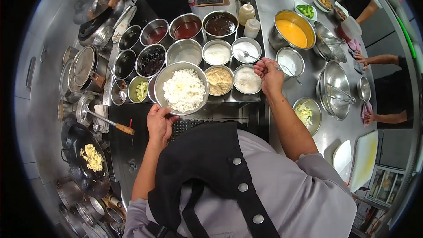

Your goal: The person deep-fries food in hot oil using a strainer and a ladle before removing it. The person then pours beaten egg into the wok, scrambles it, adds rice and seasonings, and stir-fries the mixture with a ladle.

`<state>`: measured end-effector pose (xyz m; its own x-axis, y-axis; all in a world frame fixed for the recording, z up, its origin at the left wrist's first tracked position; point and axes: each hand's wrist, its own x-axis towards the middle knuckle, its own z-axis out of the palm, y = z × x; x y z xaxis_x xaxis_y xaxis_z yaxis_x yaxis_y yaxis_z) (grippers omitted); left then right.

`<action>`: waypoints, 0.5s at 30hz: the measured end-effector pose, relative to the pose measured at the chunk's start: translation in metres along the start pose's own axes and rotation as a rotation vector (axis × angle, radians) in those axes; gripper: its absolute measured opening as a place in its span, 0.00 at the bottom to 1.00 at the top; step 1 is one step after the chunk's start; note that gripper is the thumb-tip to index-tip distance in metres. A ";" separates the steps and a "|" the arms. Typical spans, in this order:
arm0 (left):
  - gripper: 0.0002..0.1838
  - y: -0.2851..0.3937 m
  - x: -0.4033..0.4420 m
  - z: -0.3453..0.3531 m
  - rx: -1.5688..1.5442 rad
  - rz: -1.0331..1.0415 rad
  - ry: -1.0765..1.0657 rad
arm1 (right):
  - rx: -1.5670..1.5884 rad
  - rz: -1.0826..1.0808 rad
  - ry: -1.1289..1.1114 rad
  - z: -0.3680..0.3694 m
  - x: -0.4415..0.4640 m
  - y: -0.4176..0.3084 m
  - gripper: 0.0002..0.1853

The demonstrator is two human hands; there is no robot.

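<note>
My left hand (159,122) grips the rim of a steel bowl (159,89) heaped with white rice (185,90). The bowl is held in front of the seasoning containers and overlaps some of them. My right hand (269,76) is closed on the handle of a spoon (245,54), whose head is over a container of white powder (239,46). Just below that spoon is another container of white grains (247,79). To the right of my right hand, a steel pot (296,57) holds white powder and a second spoon (288,69).
Sauce containers (187,27) stand in rows ahead, beside squeeze bottles (246,13). Scrambled egg (92,158) lies in a wok (70,167) at left, near a wooden-handled ladle (110,122). A pot of orange liquid (291,31) and chopped cabbage (304,113) are at right. Other people work nearby.
</note>
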<state>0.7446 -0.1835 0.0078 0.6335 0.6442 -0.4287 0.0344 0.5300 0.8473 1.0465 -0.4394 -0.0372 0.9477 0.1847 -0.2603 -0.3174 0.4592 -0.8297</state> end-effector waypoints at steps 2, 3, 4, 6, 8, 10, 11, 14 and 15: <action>0.06 -0.002 0.003 -0.003 0.002 0.001 -0.003 | -0.007 -0.001 0.000 0.000 0.000 0.000 0.10; 0.06 -0.001 0.002 -0.002 0.006 -0.001 -0.006 | -0.006 -0.001 -0.001 0.000 -0.001 -0.001 0.10; 0.06 0.000 0.002 -0.001 0.006 0.000 -0.006 | -0.008 0.009 -0.005 0.000 -0.001 -0.002 0.10; 0.05 0.001 0.004 0.005 0.031 0.008 0.020 | -0.011 0.021 -0.014 0.003 -0.007 -0.005 0.10; 0.05 -0.002 0.016 0.008 0.102 -0.001 0.027 | 0.033 0.044 -0.148 0.014 -0.022 -0.017 0.11; 0.05 0.002 0.025 0.018 0.170 -0.007 0.041 | -0.129 -0.033 -0.281 0.035 -0.048 -0.037 0.11; 0.04 0.005 0.029 0.025 0.132 -0.021 0.012 | -0.290 -0.116 -0.404 0.043 -0.056 -0.040 0.12; 0.05 0.018 0.023 0.039 0.069 -0.049 -0.035 | -0.504 -0.303 -0.424 0.051 -0.034 -0.010 0.12; 0.05 0.022 0.019 0.039 0.056 -0.064 -0.053 | -0.481 -0.236 -0.424 0.055 -0.023 -0.002 0.10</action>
<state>0.7870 -0.1810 0.0308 0.6682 0.5795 -0.4665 0.1182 0.5364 0.8356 1.0240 -0.3970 -0.0022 0.8632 0.4970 0.0889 0.0390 0.1100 -0.9932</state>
